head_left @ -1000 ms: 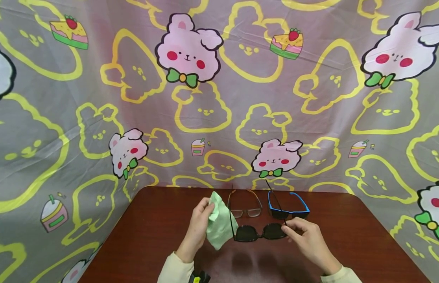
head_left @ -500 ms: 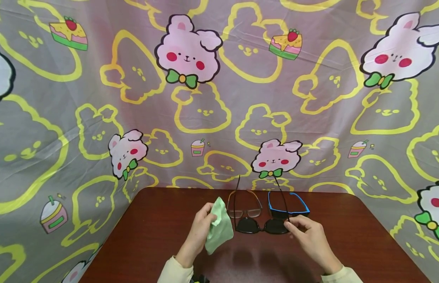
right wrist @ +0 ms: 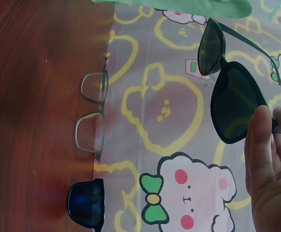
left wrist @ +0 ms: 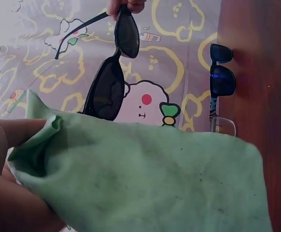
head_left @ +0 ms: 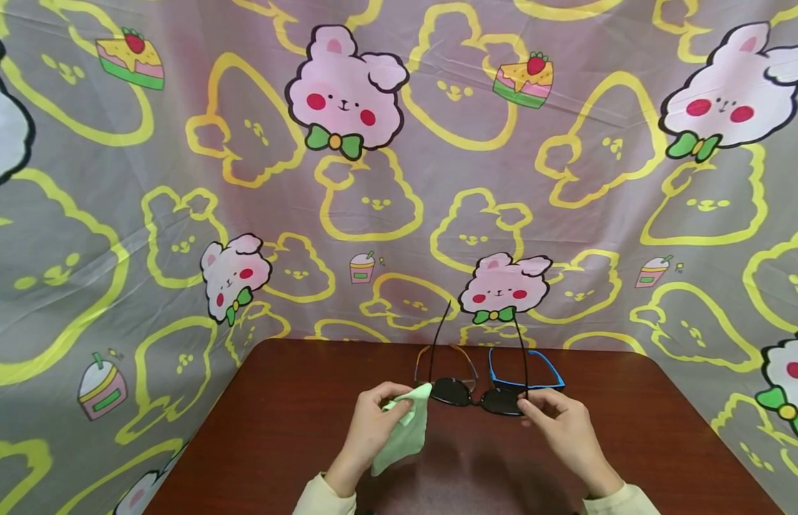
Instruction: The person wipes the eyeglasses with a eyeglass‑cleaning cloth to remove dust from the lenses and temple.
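Black sunglasses point(head_left: 452, 392) hang above the table, temples unfolded and pointing away toward the back curtain. My right hand point(head_left: 560, 429) pinches them at the corner of the right lens, thumb on the near side; the right wrist view shows the fingers on the frame point(right wrist: 239, 104). A thin pale green cloth point(head_left: 402, 436) droops from my left hand point(head_left: 373, 428), which pinches it between thumb and fingers. The cloth's upper corner comes right up to the left end of the sunglasses in the head view. In the left wrist view the cloth point(left wrist: 145, 169) covers much of the foreground.
Clear-lens eyeglasses with brown temples point(head_left: 465, 352) lie at the back of the dark red wooden table point(head_left: 277, 415). Beside them on the right are blue-framed sunglasses point(head_left: 545, 366) with dark lenses. A patterned curtain point(head_left: 399, 179) encloses the table at the back and sides.
The black sunglasses have risen and tilted, their temples now pointing further up. My left hand has turned and moved right, bringing the cloth's corner to the left end of the sunglasses.
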